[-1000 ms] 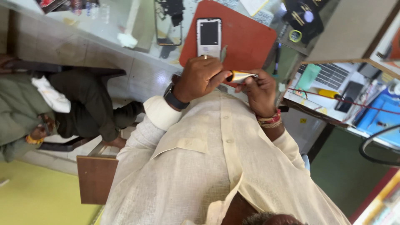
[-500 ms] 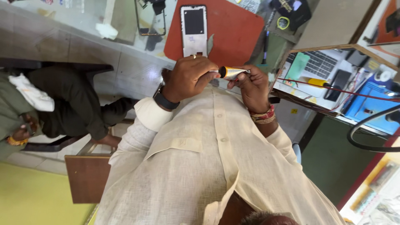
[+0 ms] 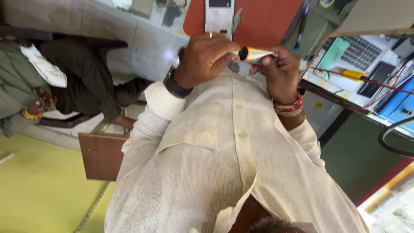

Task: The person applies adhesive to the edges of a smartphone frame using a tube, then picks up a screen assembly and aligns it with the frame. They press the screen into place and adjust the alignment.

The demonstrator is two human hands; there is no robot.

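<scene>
Right now the person is holding a small yellow-and-white tube (image 3: 258, 54) level in front of the chest, at about twelve o'clock from the cream shirt (image 3: 233, 164). The left hand (image 3: 205, 58), wearing a dark wristwatch, is closing its fingertips around the tube's black cap end. The right hand (image 3: 280, 73), wearing red thread bands at the wrist, is pinching the tube's body from the other side. Both grips are closed on the tube.

Judging by this, the work is sitting at an early stage: the dark cap is looking seated on the tube, not yet off, and nothing from it is showing on any surface.

Just beyond the hands, a red mat (image 3: 263, 21) is lying on the counter, carrying a grey phone-like device (image 3: 219, 15) at twelve o'clock. A dark pen (image 3: 300, 30) is resting at one o'clock. Farther out at two o'clock, a green card (image 3: 334, 54) is leaning beside a laptop keyboard (image 3: 358, 49), with a yellow-handled tool (image 3: 355, 74) and a blue box (image 3: 396, 108) just past them. At nine o'clock another person (image 3: 64, 86) is sitting, and a brown board (image 3: 101, 155) is standing near the yellow-green floor (image 3: 39, 185).
</scene>
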